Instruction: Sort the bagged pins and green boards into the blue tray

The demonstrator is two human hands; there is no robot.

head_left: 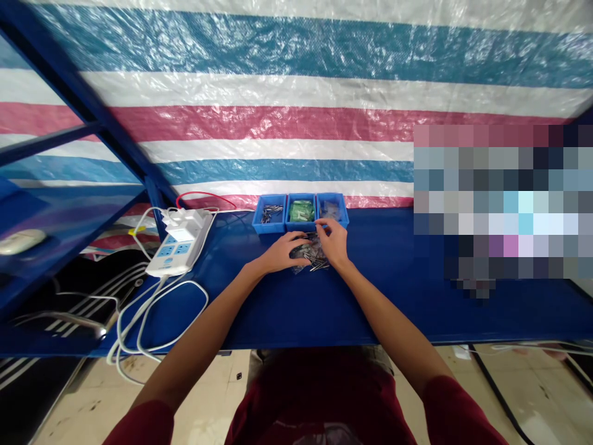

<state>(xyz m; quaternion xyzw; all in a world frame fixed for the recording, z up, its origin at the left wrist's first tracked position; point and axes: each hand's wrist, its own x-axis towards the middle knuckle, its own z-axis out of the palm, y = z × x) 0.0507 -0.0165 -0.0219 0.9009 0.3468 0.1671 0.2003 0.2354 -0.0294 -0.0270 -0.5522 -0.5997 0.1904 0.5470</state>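
A small pile of thin metal pieces, like screws or pins [319, 262], lies with clear plastic bags [306, 252] on the blue table. My left hand [281, 252] curves around the pile's left side, thumb and fingers apart. On the other side, my right hand [334, 242] bends its fingers and thumb close together over the pile's far edge; anything between them is too small to make out. Just beyond stand three blue bins side by side. The left bin [260, 227] holds metal pieces, the middle bin [301, 227] green packets, the right bin [343, 213] clear bags.
At the left of the table [287, 315] lies a white power strip [169, 262] with plugged-in adapters [183, 225] and looped white cables [139, 327]. Blue frame posts [152, 198] and a striped plastic sheet [287, 123] close off the back. The right side is pixelated.
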